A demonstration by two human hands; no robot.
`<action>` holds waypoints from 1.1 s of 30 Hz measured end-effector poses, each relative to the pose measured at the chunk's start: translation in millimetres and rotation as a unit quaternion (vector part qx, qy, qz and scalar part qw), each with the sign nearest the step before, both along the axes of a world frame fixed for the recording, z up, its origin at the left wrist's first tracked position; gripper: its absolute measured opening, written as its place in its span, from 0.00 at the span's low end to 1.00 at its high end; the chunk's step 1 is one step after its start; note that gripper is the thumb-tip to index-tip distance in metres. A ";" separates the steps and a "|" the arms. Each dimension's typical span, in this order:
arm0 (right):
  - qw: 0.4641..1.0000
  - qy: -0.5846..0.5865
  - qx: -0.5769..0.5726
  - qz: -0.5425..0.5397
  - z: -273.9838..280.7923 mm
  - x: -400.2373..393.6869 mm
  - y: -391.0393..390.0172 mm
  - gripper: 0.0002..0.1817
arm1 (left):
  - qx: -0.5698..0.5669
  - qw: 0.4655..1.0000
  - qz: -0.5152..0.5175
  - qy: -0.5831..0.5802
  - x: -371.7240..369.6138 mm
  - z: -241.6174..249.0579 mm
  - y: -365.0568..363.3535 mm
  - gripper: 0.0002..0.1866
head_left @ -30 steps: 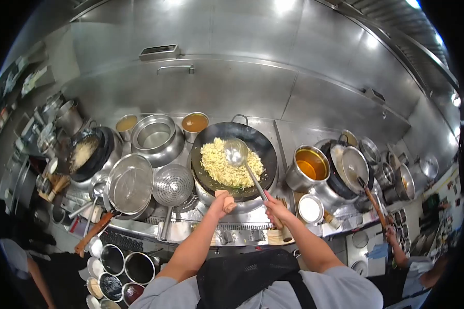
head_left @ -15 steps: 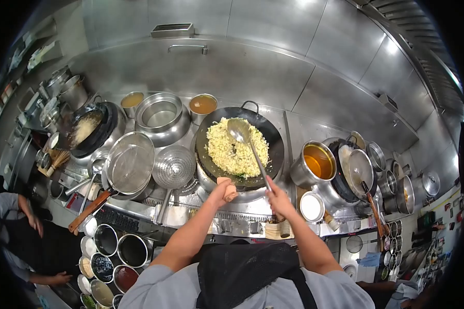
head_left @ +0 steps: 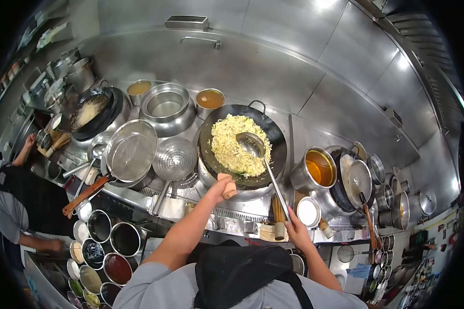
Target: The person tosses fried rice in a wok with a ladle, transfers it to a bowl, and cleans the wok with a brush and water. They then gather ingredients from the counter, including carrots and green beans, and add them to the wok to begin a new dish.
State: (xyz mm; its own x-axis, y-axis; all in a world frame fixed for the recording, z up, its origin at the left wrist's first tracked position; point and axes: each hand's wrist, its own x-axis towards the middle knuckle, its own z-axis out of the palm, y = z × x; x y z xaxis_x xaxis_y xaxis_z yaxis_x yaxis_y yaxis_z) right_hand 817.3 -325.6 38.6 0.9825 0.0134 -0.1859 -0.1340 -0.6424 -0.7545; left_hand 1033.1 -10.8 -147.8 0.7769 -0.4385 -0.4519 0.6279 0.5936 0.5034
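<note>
A black wok (head_left: 276, 135) on the burner in front of me holds yellow, grainy food, like egg fried rice (head_left: 229, 139), with a few green bits. My left hand (head_left: 216, 191) is closed round a folded tan cloth (head_left: 230, 190) at the near left rim of the wok. The wok's near handle, if it is under the cloth, is hidden. In my right hand (head_left: 298, 232) is the long handle of a metal ladle (head_left: 274, 180). The ladle's bowl rests on the right side of the rice.
Left of the wok are a perforated skimmer (head_left: 175, 158) and a mesh strainer (head_left: 132, 149). A pot of orange oil (head_left: 300, 172) and a white bowl (head_left: 309, 211) stand to the right. A bamboo brush (head_left: 279, 226) stands near my right hand. A co-worker (head_left: 31, 201) stands at far left.
My right hand has drawn back toward me and to the right. The ladle's bowl has moved from the rice's upper part down to its right side. The left hand stays at the rim.
</note>
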 end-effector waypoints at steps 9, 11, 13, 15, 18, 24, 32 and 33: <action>0.979 -0.073 -0.124 0.144 18.5 -5.4 -49.0 0.32 | -0.020 0.996 -0.080 -0.014 -95.6 5.4 54.4 0.21; 0.972 0.047 -0.197 0.122 59.7 0.4 -39.2 0.33 | 0.008 0.996 -0.083 0.009 -111.7 -11.8 62.6 0.24; 0.967 0.054 -0.213 0.132 79.4 3.5 -46.5 0.33 | 0.020 0.997 -0.072 0.012 -127.2 -16.0 66.4 0.25; 0.968 -0.002 -0.200 0.149 95.6 1.4 -51.6 0.32 | 0.025 0.998 -0.060 0.014 -137.7 -15.8 72.5 0.25; 0.966 0.029 -0.230 0.116 105.6 4.3 -48.8 0.33 | 0.063 0.996 -0.066 0.018 -140.6 -9.5 84.7 0.26; 0.953 0.054 -0.271 0.127 124.2 10.9 -28.3 0.34 | 0.147 0.984 -0.052 -0.089 -136.7 40.6 110.9 0.28; 0.909 -0.002 -0.363 0.205 165.0 -8.8 -60.1 0.34 | 0.288 0.940 -0.084 -0.163 -113.3 42.0 124.9 0.29; 0.903 -0.005 -0.378 0.203 184.7 -14.2 -54.5 0.33 | 0.201 0.969 -0.060 -0.131 -116.8 47.6 126.3 0.29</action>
State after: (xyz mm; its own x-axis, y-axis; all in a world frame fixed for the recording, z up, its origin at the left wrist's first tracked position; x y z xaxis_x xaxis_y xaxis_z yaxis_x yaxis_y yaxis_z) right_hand 803.0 -380.0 223.2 0.9266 0.2463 -0.2843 0.2332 -0.9692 -0.0795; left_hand 916.3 115.6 -100.2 0.8425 -0.3623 -0.3987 0.4992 0.2467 0.8306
